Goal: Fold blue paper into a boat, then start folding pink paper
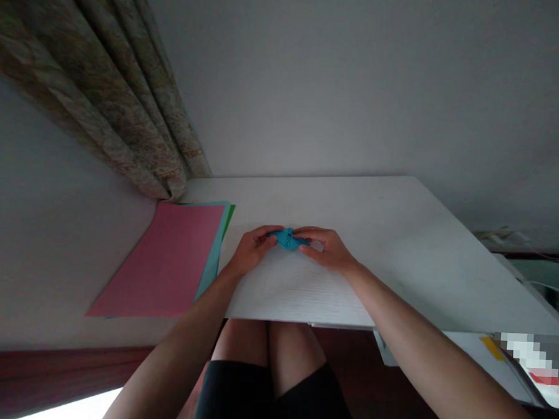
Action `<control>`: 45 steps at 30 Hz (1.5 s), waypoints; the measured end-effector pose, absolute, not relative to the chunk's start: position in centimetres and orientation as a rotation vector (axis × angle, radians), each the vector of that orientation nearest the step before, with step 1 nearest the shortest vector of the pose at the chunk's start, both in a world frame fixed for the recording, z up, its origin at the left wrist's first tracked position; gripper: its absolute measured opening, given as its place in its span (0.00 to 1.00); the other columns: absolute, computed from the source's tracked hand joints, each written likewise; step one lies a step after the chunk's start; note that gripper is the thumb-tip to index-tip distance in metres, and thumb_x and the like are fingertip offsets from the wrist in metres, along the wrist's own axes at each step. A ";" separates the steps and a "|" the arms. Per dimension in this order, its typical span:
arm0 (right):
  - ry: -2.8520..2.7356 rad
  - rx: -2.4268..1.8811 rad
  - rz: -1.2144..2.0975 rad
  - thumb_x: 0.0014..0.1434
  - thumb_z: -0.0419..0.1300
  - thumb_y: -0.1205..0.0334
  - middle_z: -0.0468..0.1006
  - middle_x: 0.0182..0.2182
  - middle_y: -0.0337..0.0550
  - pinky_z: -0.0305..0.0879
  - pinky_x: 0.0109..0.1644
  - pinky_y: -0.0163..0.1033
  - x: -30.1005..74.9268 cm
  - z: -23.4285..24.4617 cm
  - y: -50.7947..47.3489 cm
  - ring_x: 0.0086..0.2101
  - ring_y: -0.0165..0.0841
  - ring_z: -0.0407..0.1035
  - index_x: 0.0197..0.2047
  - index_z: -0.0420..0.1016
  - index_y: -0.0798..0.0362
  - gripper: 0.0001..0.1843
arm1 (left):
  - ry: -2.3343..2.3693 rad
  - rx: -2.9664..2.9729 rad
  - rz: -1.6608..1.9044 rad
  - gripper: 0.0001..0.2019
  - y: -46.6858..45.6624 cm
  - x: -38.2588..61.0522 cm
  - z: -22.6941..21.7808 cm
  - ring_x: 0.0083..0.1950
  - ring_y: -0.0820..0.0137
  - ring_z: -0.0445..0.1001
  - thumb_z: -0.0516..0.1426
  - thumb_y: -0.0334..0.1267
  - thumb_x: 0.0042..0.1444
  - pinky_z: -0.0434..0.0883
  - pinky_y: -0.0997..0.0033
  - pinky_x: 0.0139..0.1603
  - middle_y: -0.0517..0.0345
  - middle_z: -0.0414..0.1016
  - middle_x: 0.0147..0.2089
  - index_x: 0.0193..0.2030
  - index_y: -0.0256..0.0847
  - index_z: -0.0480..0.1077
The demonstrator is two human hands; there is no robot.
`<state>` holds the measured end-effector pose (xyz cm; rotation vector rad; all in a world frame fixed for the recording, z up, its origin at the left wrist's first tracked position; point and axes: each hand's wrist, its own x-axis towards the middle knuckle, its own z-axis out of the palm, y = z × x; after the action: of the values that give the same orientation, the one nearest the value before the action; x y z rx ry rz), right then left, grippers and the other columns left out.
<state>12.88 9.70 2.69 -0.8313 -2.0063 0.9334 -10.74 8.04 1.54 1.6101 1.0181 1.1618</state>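
A small piece of folded blue paper (288,239) lies low over the white table (354,213), between my two hands. My left hand (257,244) pinches its left end, thumb in front and fingers behind. On the opposite end, my right hand (325,246) has its thumb and fingers closed round the paper's right tip. Creases run across the middle of the paper, and its two ends are partly hidden by my fingers.
Pink paper sheets (164,260) lie at the table's left, with light blue and green paper (229,219) showing beneath. A patterned curtain (126,101) hangs at the back left. A drawer or shelf (469,351) and a blurred-out object (543,367) are at the lower right.
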 end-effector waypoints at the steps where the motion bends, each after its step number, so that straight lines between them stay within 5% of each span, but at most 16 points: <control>1: -2.002 -0.841 0.935 0.58 0.64 0.53 0.82 0.49 0.48 0.73 0.53 0.50 12.8 2.7 9.7 0.49 0.43 0.76 0.47 0.83 0.48 0.16 | 1.021 1.595 1.182 0.18 8.1 -10.7 1.4 0.46 0.64 0.79 0.59 0.47 0.59 0.75 0.62 0.50 0.50 0.81 0.49 0.51 0.39 0.76; 5: -1.950 -0.845 1.014 0.57 0.66 0.55 0.82 0.47 0.47 0.75 0.51 0.49 12.5 2.4 9.4 0.45 0.40 0.78 0.48 0.81 0.49 0.17 | 0.960 1.465 1.339 0.18 8.5 -10.2 0.8 0.44 0.67 0.79 0.62 0.47 0.58 0.76 0.65 0.45 0.46 0.78 0.54 0.51 0.40 0.69; 9: -1.955 -0.760 1.022 0.57 0.66 0.57 0.78 0.51 0.48 0.77 0.49 0.47 12.0 2.3 9.0 0.41 0.36 0.78 0.61 0.72 0.47 0.28 | 0.863 1.388 1.458 0.17 8.6 -9.5 0.4 0.43 0.68 0.80 0.62 0.46 0.59 0.76 0.67 0.42 0.47 0.79 0.51 0.47 0.42 0.63; 14: -2.037 -0.693 0.964 0.58 0.66 0.59 0.67 0.57 0.50 0.78 0.45 0.45 11.3 2.8 8.3 0.38 0.33 0.76 0.69 0.57 0.38 0.39 | 0.701 1.531 1.415 0.23 8.4 -8.7 0.4 0.54 0.62 0.77 0.61 0.47 0.61 0.75 0.62 0.50 0.46 0.76 0.54 0.59 0.44 0.64; 19: -2.030 -0.720 0.832 0.58 0.63 0.64 0.66 0.55 0.49 0.78 0.44 0.46 11.0 2.8 8.2 0.41 0.35 0.74 0.66 0.60 0.40 0.34 | 0.612 1.601 1.261 0.31 8.2 -8.7 0.1 0.61 0.56 0.73 0.64 0.48 0.58 0.72 0.54 0.59 0.44 0.68 0.65 0.66 0.49 0.62; 25: -1.894 -0.870 0.749 0.60 0.61 0.63 0.75 0.46 0.45 0.77 0.36 0.39 11.0 2.5 8.4 0.35 0.32 0.76 0.53 0.67 0.47 0.18 | 0.653 1.684 1.161 0.35 8.0 -9.1 0.5 0.63 0.54 0.71 0.63 0.53 0.56 0.69 0.52 0.62 0.42 0.70 0.64 0.67 0.44 0.61; 29: -1.792 -1.014 0.584 0.63 0.58 0.61 0.77 0.38 0.43 0.72 0.29 0.36 11.3 2.6 8.5 0.31 0.32 0.74 0.47 0.71 0.49 0.09 | 0.982 1.804 1.158 0.23 7.9 -9.0 1.2 0.55 0.60 0.76 0.58 0.51 0.61 0.71 0.57 0.58 0.49 0.77 0.56 0.58 0.41 0.70; 33: -1.916 -0.922 0.444 0.64 0.58 0.61 0.75 0.40 0.43 0.69 0.28 0.35 11.4 2.8 8.6 0.30 0.29 0.70 0.49 0.72 0.48 0.10 | 1.096 1.834 1.138 0.20 7.8 -9.0 1.6 0.45 0.63 0.78 0.58 0.52 0.60 0.74 0.62 0.49 0.54 0.80 0.45 0.51 0.40 0.71; 38: -1.975 -0.761 0.457 0.64 0.58 0.64 0.71 0.45 0.44 0.70 0.29 0.34 11.3 2.7 8.5 0.34 0.29 0.69 0.50 0.72 0.46 0.11 | 0.984 1.800 1.226 0.29 8.0 -9.0 1.3 0.53 0.60 0.76 0.63 0.58 0.54 0.72 0.59 0.55 0.48 0.77 0.53 0.54 0.40 0.67; 45: -2.046 -0.777 0.459 0.64 0.58 0.64 0.69 0.50 0.46 0.71 0.29 0.36 11.3 2.7 8.1 0.35 0.31 0.69 0.53 0.70 0.43 0.14 | 0.868 1.658 1.321 0.25 8.0 -9.2 1.1 0.55 0.59 0.74 0.50 0.58 0.65 0.69 0.57 0.58 0.46 0.76 0.52 0.53 0.40 0.70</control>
<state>11.30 8.08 2.68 -0.7767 -2.0461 0.4594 -9.16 8.00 1.12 1.6583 0.8679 1.3211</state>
